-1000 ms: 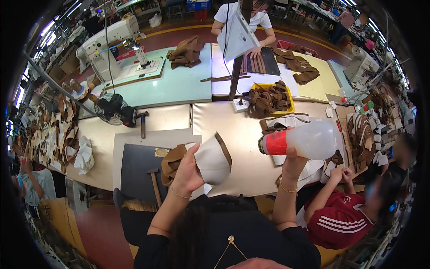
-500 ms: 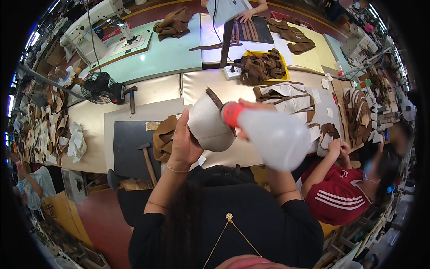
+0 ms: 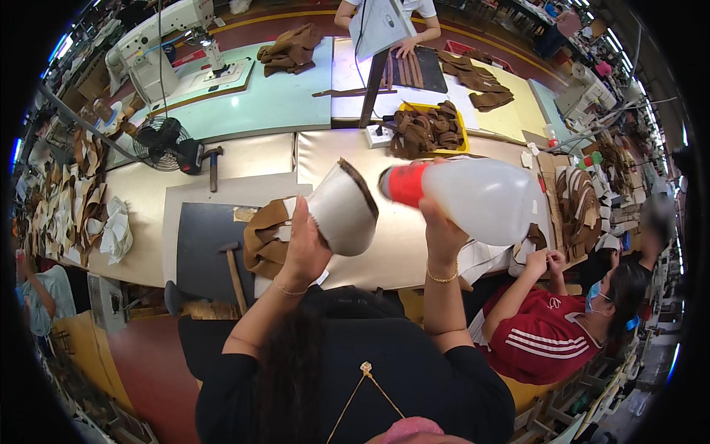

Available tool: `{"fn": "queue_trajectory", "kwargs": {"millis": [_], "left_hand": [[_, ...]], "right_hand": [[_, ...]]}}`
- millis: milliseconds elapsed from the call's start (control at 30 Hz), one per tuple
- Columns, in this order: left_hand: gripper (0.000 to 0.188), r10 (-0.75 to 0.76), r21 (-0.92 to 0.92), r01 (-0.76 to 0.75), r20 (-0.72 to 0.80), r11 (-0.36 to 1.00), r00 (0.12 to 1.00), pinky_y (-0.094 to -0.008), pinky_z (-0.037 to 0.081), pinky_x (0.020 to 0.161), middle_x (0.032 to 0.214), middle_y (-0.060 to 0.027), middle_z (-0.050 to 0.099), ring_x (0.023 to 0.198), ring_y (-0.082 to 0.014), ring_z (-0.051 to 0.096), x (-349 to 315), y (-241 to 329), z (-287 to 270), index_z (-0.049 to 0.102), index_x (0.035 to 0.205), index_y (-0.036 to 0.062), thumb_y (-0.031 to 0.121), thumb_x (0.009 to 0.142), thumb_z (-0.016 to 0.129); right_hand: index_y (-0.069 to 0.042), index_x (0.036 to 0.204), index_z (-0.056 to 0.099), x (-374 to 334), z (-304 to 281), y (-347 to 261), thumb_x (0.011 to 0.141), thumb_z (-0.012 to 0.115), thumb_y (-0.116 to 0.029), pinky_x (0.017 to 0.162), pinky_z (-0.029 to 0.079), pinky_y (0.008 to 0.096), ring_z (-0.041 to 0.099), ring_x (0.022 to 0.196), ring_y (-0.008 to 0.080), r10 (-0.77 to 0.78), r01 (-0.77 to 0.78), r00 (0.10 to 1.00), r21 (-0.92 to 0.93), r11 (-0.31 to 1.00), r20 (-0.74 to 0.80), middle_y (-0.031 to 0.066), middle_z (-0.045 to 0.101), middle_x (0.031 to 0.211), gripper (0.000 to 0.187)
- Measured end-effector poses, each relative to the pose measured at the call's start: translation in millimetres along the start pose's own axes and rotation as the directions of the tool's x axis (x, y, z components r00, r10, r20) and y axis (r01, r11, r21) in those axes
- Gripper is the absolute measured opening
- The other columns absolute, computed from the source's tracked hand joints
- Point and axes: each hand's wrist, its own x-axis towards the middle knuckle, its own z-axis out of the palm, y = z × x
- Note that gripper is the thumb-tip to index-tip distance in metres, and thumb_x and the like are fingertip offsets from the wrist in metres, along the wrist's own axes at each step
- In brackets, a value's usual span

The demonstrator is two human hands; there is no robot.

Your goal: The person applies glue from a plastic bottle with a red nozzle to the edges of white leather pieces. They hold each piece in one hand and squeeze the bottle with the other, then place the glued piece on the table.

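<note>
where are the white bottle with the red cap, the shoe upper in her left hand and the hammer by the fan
white bottle with red cap (image 3: 484,200), head view, on its translucent body
shoe upper (image 3: 340,214), head view, on its pale lining
hammer (image 3: 213,164), head view, on its handle near the head

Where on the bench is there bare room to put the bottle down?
Bare beige bench top lies between the hammer and the power strip; another bare strip runs below the white plastic bottle held in the right hand. Crowded: the yellow tray of brown pieces, the stacks at the right edge, and the dark mat beside the left hand.
</note>
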Motion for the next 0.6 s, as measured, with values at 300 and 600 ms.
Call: {"fn": "queue_trajectory", "kwargs": {"millis": [300,600], "left_hand": [[0.093,-0.108,-0.086,0.132,0.246,0.987,0.963,-0.0411,0.018,0.108,0.143,-0.0138,0.027,0.132,-0.0259,0.025,0,12,25,0.016,0.140,-0.0004,0.072,0.082,0.014],[0.103,-0.077,-0.405,0.302,0.486,0.863,0.870,-0.0369,0.019,0.107,0.141,-0.0120,0.030,0.129,-0.0240,0.029,8,7,1,0.020,0.140,0.0017,0.081,0.075,0.017]], "right_hand": [[-0.004,0.111,0.057,-8,19,15,0.071,0.077,-0.019,0.087,0.046,0.0333,0.056,0.099,0.0180,0.037,-0.028,0.999,-0.381,0.924,0.014,0.0070,0.060,0.108,0.047],[-0.003,0.121,0.046,-11,13,18,0.070,0.078,-0.022,0.092,0.044,0.0337,0.053,0.105,0.0178,-0.113,0.251,0.953,-0.522,0.815,0.281,0.0091,0.055,0.116,0.064]]}}
